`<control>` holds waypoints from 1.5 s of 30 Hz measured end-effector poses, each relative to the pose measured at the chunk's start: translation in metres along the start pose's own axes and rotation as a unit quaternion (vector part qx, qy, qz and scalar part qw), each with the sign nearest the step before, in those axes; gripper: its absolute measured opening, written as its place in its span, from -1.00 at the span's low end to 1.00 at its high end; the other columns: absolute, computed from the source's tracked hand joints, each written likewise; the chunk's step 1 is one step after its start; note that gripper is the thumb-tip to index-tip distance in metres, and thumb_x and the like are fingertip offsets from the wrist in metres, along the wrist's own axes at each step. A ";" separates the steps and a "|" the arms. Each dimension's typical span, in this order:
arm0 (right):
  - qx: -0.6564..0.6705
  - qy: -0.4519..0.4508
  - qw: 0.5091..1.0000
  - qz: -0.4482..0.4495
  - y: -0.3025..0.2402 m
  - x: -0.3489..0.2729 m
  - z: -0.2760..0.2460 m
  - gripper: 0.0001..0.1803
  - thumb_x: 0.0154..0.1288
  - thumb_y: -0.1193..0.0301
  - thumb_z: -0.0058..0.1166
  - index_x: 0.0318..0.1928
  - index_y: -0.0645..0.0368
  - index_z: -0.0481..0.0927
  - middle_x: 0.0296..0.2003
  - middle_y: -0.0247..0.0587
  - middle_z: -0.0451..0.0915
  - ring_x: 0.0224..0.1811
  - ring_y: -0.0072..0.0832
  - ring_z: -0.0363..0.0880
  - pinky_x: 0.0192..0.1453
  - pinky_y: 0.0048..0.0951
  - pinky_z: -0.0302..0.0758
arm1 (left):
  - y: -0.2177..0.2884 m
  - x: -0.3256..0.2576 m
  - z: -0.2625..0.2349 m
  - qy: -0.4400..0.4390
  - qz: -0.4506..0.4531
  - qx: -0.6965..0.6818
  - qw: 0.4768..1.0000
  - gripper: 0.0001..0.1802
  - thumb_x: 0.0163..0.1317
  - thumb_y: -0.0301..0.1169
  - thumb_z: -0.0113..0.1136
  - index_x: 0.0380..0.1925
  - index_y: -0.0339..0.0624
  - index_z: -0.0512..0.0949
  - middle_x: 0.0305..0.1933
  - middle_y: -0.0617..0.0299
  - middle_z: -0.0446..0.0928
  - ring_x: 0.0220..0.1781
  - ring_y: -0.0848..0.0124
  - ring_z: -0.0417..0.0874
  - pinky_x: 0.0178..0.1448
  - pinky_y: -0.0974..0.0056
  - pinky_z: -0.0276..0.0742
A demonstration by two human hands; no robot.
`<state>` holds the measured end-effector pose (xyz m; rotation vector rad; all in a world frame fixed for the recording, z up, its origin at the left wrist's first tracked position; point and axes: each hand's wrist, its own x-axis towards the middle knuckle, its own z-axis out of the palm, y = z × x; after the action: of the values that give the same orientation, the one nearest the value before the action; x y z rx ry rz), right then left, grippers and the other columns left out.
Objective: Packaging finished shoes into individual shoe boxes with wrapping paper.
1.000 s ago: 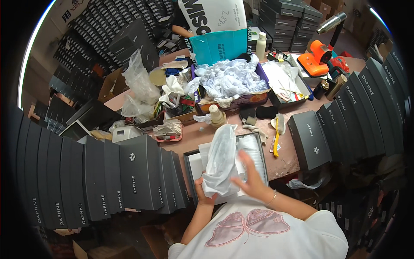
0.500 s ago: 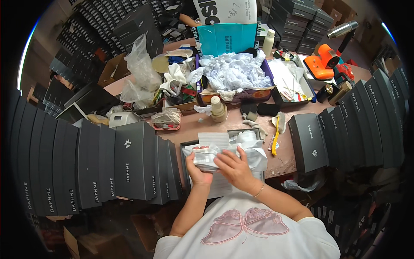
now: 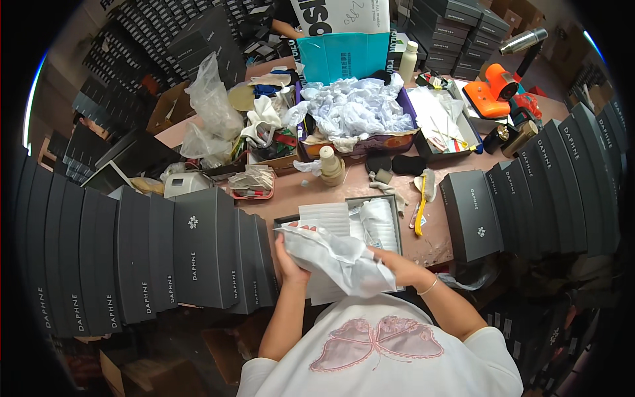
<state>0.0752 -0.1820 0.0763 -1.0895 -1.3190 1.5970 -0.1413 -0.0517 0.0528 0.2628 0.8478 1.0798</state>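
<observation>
A long bundle in white tissue paper lies across both my hands, in front of my chest. My left hand is wrapped round its left end, with fingertips showing over the far edge. My right hand grips the right side, where loose paper hangs down; some of its fingers are hidden. What the paper covers does not show. Just beyond and partly beneath is an open dark grey box. It holds a white ribbed paper sheet and a second white wrapped bundle at its right.
Rows of dark shoeboxes stand at left and right. Beyond are a beige bottle, a yellow-handled brush, a purple box of crumpled white paper, a red basket and an orange tape dispenser.
My right hand has moved from atop the bundle to its right side. The bundle has been turned and its paper spreads wider toward me, uncovering more of the wrapped bundle in the box.
</observation>
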 end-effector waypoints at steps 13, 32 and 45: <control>-0.057 0.319 0.942 0.087 0.023 -0.047 -0.012 -0.38 0.24 0.41 0.21 0.26 0.32 0.29 -0.07 -0.17 0.52 -0.04 -0.52 0.46 0.08 -0.52 0.38 | 0.045 0.016 -0.019 -0.291 0.396 0.780 0.387 -0.46 0.29 -0.08 0.10 0.05 -0.33 0.42 0.02 -0.06 0.51 0.01 0.14 0.57 0.16 0.15 0.43; 0.154 0.380 0.906 0.109 0.116 -0.015 0.038 -0.66 0.32 0.39 0.07 0.07 0.20 0.41 -0.36 -0.35 0.50 -0.39 -0.59 0.50 -0.30 -0.54 0.46 | -0.077 -0.052 -0.066 -0.173 0.067 0.397 0.899 -0.52 0.29 -0.29 0.16 0.13 -0.29 0.37 -0.14 0.12 0.54 -0.14 0.46 0.60 -0.06 0.36 0.53; 0.135 0.399 0.901 0.101 0.130 -0.011 0.025 -0.79 0.26 0.37 0.16 -0.14 0.12 0.50 -0.36 -0.39 0.50 -0.32 -0.55 0.46 -0.25 -0.48 0.44 | -0.124 -0.102 -0.115 -0.110 0.126 0.314 0.935 -0.57 0.22 -0.27 0.21 0.01 -0.31 0.48 -0.13 0.01 0.60 -0.06 0.30 0.63 0.01 0.26 0.54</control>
<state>0.0489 -0.2208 -0.0483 -1.5048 -0.4346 1.1940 -0.1620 -0.2210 -0.0464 1.0350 0.9549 0.9621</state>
